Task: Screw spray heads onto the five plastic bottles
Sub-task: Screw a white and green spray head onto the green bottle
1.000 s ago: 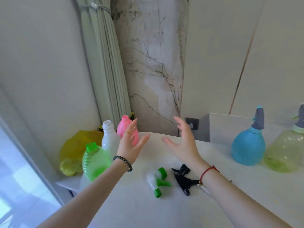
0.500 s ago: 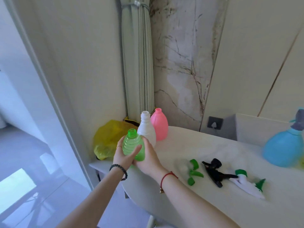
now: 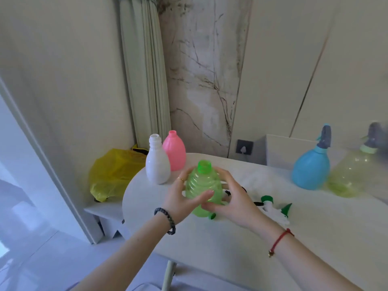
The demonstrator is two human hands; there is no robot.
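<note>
I hold a ribbed green bottle (image 3: 204,185) with an open neck upright above the white table (image 3: 220,248). My left hand (image 3: 180,198) grips its left side and my right hand (image 3: 233,202) wraps its right side. A white bottle (image 3: 157,166) and a pink bottle (image 3: 175,153), both without heads, stand at the table's far left corner. A white spray head with green parts (image 3: 273,208) lies just right of my right hand; a black spray head (image 3: 257,203) is mostly hidden behind that hand. A blue bottle (image 3: 311,169) and a clear yellow-green bottle (image 3: 354,175) at the far right carry spray heads.
A yellow plastic bag (image 3: 113,173) sits on a low ledge left of the table. A bundled curtain (image 3: 147,80) hangs behind the bottles. A white box (image 3: 279,150) stands against the wall at the back. The table's rounded edge drops to the floor at the left.
Both hands have carried the green bottle from the table's left corner toward the middle, above the loose spray heads. The view has swung right.
</note>
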